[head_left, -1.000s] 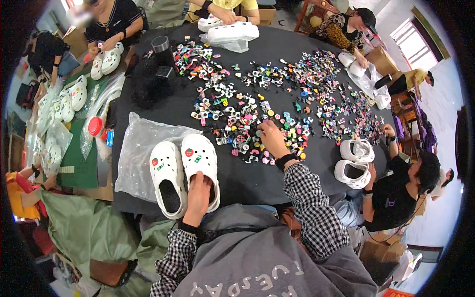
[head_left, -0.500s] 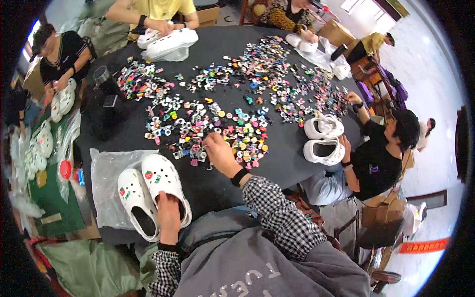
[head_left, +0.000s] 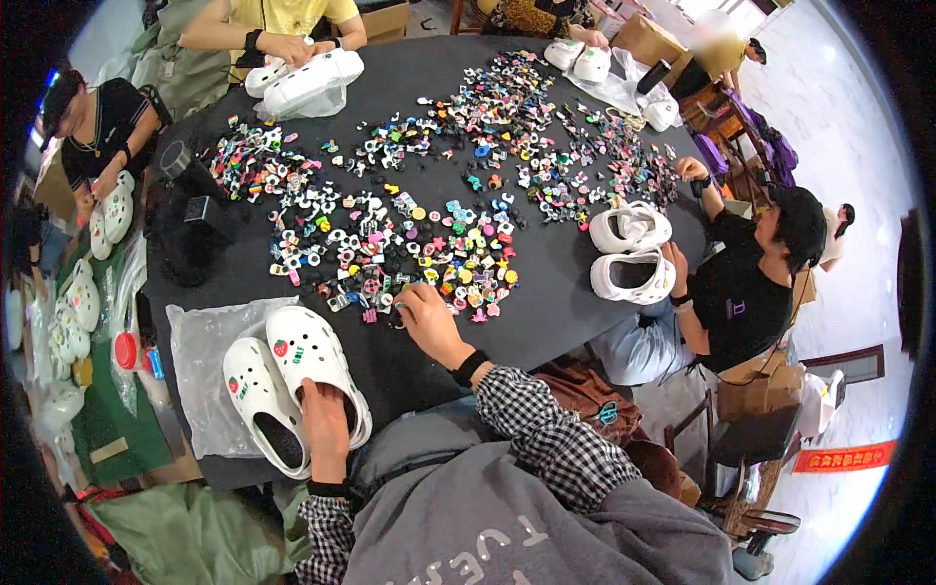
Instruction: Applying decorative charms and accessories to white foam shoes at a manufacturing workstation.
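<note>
Two white clogs lie side by side in front of me, toes pointing away: the left clog (head_left: 255, 390) and the right clog (head_left: 310, 351). Each has a red strawberry charm and small green letter charms on its upper. My left hand (head_left: 326, 424) grips the right clog at its opening, the fingers partly hidden inside. Over the near edge of a wide spread of colourful shoe charms (head_left: 439, 258), my right hand (head_left: 435, 322) is closed in a pinch. Whatever sits between those fingertips is too small to make out.
A clear plastic bag (head_left: 200, 336) lies under and beside the clogs on the black table (head_left: 546, 302). Another pair of white clogs (head_left: 629, 278) stands at the right, near a seated person. Dark containers (head_left: 200, 214) stand at the left. Other people handle clogs around the table.
My right hand has drawn back toward me, from among the charms to their near edge, fingers still pinched. The left hand stays on the right clog. The whole view has shifted slightly.
</note>
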Motion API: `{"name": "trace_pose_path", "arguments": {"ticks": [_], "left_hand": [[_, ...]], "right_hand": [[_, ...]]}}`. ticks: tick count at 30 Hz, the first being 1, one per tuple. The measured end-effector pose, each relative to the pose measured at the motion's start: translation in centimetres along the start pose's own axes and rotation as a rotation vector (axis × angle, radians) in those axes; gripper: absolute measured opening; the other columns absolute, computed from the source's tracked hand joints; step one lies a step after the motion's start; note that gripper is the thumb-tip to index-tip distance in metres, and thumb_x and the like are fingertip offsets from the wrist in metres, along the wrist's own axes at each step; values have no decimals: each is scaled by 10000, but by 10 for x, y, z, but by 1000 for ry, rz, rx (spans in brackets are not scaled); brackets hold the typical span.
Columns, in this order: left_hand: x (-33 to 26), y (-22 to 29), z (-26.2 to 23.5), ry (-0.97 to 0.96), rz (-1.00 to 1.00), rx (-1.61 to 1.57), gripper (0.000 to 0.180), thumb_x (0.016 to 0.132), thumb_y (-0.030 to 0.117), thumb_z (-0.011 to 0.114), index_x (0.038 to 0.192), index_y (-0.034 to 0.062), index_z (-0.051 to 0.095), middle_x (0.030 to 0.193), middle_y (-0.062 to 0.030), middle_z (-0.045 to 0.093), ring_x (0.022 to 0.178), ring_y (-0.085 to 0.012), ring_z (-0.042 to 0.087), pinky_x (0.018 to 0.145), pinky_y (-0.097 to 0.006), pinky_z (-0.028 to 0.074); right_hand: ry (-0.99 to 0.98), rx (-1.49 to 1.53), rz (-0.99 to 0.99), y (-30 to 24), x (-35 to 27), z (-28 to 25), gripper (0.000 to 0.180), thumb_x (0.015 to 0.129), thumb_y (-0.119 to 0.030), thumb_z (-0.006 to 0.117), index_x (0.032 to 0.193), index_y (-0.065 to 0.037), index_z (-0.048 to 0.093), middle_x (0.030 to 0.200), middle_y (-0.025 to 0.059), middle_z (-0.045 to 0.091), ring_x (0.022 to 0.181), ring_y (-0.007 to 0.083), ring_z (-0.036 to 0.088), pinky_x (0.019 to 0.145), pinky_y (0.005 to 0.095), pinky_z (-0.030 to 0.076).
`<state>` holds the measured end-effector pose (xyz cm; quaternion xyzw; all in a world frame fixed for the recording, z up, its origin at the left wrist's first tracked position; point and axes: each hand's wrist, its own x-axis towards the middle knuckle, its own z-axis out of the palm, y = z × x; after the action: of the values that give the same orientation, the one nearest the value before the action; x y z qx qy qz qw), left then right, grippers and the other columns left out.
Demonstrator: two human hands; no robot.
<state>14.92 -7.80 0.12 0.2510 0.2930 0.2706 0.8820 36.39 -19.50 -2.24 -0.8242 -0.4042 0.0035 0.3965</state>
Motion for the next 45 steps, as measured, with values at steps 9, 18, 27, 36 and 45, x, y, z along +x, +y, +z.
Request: {"name": "trace_pose_path", "arguments": {"ticks": [9, 18, 27, 36, 45], "left_hand": [[0, 0, -5, -2, -18, -10, 409, 972, 315, 487, 1279, 51, 424, 1276, -58, 479, 1190, -195, 437, 1021, -346, 321], [0, -4, 0, 77, 8, 25, 408, 970, 309, 494, 1259, 32, 414, 1256, -70, 477, 1172, -211, 440, 1016, -363, 324], [1, -4, 11, 181, 81, 161, 350, 960, 274, 525, 1213, 40, 461, 1206, -67, 513, 1122, -186, 483, 962, -351, 380], [-1, -9, 11, 199, 118, 243, 312, 938, 170, 555, 1222, 62, 483, 1167, -30, 518, 1056, -144, 492, 912, -320, 398], [-4, -8, 10, 181, 100, 291, 232, 951, 182, 536, 1107, 10, 549, 1058, -28, 563, 938, -118, 530, 848, -282, 431]], "right_hand": [[-8, 21, -21, 7, 0, 5, 138, 776, -29, 620, 913, -43, 603, 1069, 117, 563, 1012, 319, 524, 860, 399, 442], [-13, 200, 112, -16, -22, -5, 104, 829, -56, 600, 933, -54, 594, 914, 133, 545, 777, 327, 570, 667, 405, 480], [-205, 411, 184, -35, -27, 4, 143, 823, -76, 642, 934, -9, 583, 804, 126, 585, 670, 244, 577, 611, 348, 476], [-346, 592, 402, -40, -19, 0, 149, 845, -100, 644, 961, -19, 600, 823, 53, 626, 718, 117, 572, 667, 272, 479], [-473, 962, 484, -61, -11, 13, 183, 879, -119, 612, 1003, 10, 574, 857, 44, 611, 747, 109, 576, 674, 252, 485]]}}
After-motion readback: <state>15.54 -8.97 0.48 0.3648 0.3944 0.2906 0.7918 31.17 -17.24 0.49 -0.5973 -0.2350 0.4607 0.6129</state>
